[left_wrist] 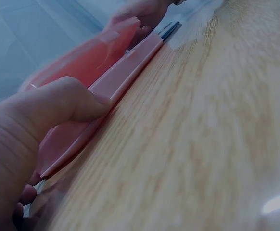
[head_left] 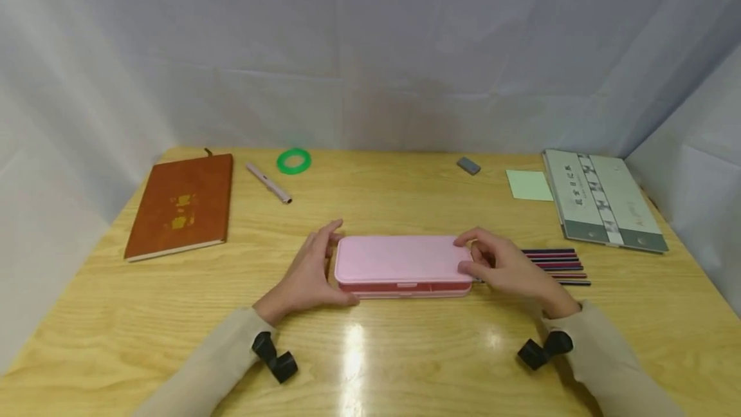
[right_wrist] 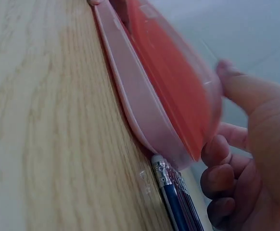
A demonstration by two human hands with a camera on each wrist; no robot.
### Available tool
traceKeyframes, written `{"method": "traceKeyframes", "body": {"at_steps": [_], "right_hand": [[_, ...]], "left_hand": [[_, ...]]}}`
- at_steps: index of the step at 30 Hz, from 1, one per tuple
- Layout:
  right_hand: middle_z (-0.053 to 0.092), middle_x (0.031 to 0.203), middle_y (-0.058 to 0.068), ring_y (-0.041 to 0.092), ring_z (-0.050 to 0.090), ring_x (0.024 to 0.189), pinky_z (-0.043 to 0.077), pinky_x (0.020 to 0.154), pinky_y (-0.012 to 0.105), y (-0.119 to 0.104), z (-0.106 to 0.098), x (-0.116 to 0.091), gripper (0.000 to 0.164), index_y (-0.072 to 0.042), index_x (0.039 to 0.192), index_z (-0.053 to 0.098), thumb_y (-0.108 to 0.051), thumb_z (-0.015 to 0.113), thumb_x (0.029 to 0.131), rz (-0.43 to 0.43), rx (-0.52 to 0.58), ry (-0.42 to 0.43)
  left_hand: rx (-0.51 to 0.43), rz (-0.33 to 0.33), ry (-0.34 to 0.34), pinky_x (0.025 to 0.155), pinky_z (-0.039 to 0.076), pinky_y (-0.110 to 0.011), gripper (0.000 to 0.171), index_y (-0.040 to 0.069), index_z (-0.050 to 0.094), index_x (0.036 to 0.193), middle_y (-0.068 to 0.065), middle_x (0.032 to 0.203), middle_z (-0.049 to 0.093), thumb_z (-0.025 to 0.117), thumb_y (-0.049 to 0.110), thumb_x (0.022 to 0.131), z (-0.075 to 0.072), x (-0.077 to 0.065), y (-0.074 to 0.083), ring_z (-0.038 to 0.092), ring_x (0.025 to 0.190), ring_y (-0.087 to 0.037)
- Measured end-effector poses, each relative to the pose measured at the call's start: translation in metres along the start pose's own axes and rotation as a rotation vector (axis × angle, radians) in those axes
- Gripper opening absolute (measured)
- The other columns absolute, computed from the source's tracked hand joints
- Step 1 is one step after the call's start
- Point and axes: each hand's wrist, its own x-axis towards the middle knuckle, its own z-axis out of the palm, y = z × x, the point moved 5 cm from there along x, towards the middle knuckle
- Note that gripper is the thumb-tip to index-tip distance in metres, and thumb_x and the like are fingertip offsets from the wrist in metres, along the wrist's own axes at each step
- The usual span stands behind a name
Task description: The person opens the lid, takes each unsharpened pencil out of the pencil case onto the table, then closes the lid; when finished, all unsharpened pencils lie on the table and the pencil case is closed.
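Observation:
A pink pencil case lies in front of the person, its lid partly raised along the front edge. In the right wrist view, a red inner layer shows between lid and base. My left hand grips the left end of the case, with its thumb on the front wall of the base and the fingers behind the end. At the other end, my right hand holds the lid's right edge between thumb and fingers. Several pencils lie just right of the case, partly behind the right hand.
On the left are a brown notebook, a pale pen and a green tape ring. A grey eraser, a light green sticky-note pad and a grey-green notebook lie at the back right. A white curtain hangs behind the table.

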Motion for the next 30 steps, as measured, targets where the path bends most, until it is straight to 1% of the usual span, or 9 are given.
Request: {"method": "traceKeyframes", "body": {"at_steps": [3,5,7,9,12,14,20,25,30], "right_hand": [[0.044,0.067,-0.008,0.002,0.038,0.056,0.036,0.053,0.02,-0.003,0.003,0.001,0.044,-0.012,0.122,0.057,-0.018,0.075,0.083,-0.066,-0.065,-0.009],[0.043,0.066,-0.01,0.0,0.037,0.056,0.036,0.053,0.019,-0.005,0.005,0.001,0.049,-0.012,0.123,0.057,-0.02,0.078,0.079,-0.095,-0.098,-0.006],[0.042,0.065,-0.011,0.0,0.036,0.056,0.035,0.053,0.019,-0.006,0.006,0.002,0.051,-0.011,0.123,0.058,-0.021,0.079,0.078,-0.109,-0.106,0.002],[0.042,0.064,-0.01,-0.001,0.036,0.056,0.036,0.054,0.019,-0.007,0.007,0.003,0.052,-0.01,0.123,0.059,-0.021,0.08,0.077,-0.109,-0.105,0.011],[0.042,0.063,-0.009,0.0,0.036,0.056,0.037,0.055,0.02,-0.008,0.009,0.004,0.051,-0.008,0.123,0.06,-0.021,0.079,0.077,-0.112,-0.103,0.017],[0.042,0.063,-0.009,0.0,0.036,0.056,0.038,0.057,0.02,-0.009,0.01,0.005,0.051,-0.008,0.123,0.06,-0.021,0.079,0.077,-0.103,-0.106,0.016],[0.04,0.062,-0.01,-0.001,0.036,0.055,0.041,0.061,0.02,-0.01,0.011,0.007,0.053,-0.008,0.122,0.061,-0.023,0.08,0.076,-0.078,-0.128,0.007],[0.039,0.061,-0.01,-0.001,0.035,0.055,0.04,0.06,0.02,-0.012,0.013,0.006,0.053,-0.008,0.121,0.062,-0.024,0.081,0.075,-0.072,-0.145,0.011],[0.039,0.061,-0.011,-0.001,0.034,0.055,0.039,0.059,0.02,-0.012,0.015,0.004,0.053,-0.01,0.121,0.062,-0.028,0.081,0.074,-0.055,-0.17,0.014]], "left_hand": [[0.024,0.04,-0.004,0.085,0.042,-0.036,0.113,0.014,0.036,0.147,-0.008,0.129,0.053,0.092,0.039,0.051,-0.001,-0.001,0.001,0.046,0.103,-0.02],[0.033,0.068,-0.011,0.086,0.041,-0.036,0.107,0.019,0.043,0.143,-0.005,0.128,0.053,0.092,0.043,0.051,-0.002,-0.001,0.002,0.045,0.106,-0.018],[0.024,0.086,-0.019,0.088,0.041,-0.038,0.1,0.022,0.049,0.14,-0.002,0.128,0.053,0.091,0.045,0.052,-0.003,-0.001,0.002,0.044,0.109,-0.018],[0.011,0.09,-0.025,0.09,0.041,-0.039,0.09,0.023,0.051,0.138,-0.003,0.127,0.053,0.088,0.044,0.059,-0.004,-0.001,0.002,0.044,0.111,-0.018],[-0.018,0.07,-0.024,0.09,0.041,-0.04,0.072,0.021,0.054,0.137,-0.005,0.127,0.054,0.081,0.038,0.073,-0.006,-0.002,0.001,0.044,0.112,-0.02],[-0.028,0.051,-0.019,0.09,0.041,-0.039,0.064,0.02,0.055,0.136,-0.005,0.127,0.055,0.078,0.034,0.078,-0.006,-0.002,-0.001,0.045,0.111,-0.02],[-0.086,-0.001,-0.003,0.09,0.042,-0.037,0.064,0.019,0.058,0.133,-0.004,0.123,0.056,0.082,0.031,0.074,-0.007,-0.002,-0.003,0.044,0.11,-0.019],[-0.107,-0.012,0.004,0.091,0.041,-0.038,0.065,0.018,0.06,0.131,-0.005,0.122,0.056,0.084,0.03,0.072,-0.007,-0.003,-0.003,0.043,0.11,-0.019],[-0.084,-0.002,0.019,0.09,0.041,-0.039,0.066,0.017,0.062,0.129,-0.005,0.119,0.056,0.086,0.03,0.069,-0.006,-0.005,-0.002,0.043,0.108,-0.02]]}}
